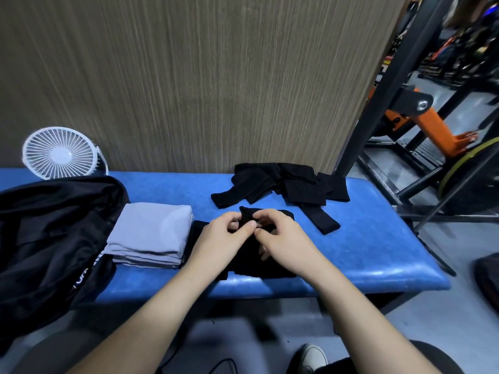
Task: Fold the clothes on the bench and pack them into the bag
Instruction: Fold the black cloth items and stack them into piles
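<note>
1. Between the fingertips of both hands sits a small black garment (247, 215), matte and dark, its upper edge bunched into a peak just beyond the thumbs.
2. The left hand (221, 233) pinches that bunched edge with thumb and curled fingers; the right hand (280, 238) pinches it from the other side, thumb tip almost touching the left thumb.
3. Under both palms lies more black cloth (259, 268), flat on the blue bench (378, 255); whether it is one piece with the pinched garment cannot be told.
4. Beyond the fingertips, farther up the bench, lies a loose heap of black pieces (286, 184), overlapping so that an exact count is unclear; one strip (322, 220) trails toward the right hand's side.
5. Just left of the left hand's fingers stands one folded grey stack (151, 233), several layers showing at its near edge.
6. Farther left, one black bag (51, 233) lies slumped, touching the grey stack.
7. One white fan (60, 153) stands behind the bag.
</note>
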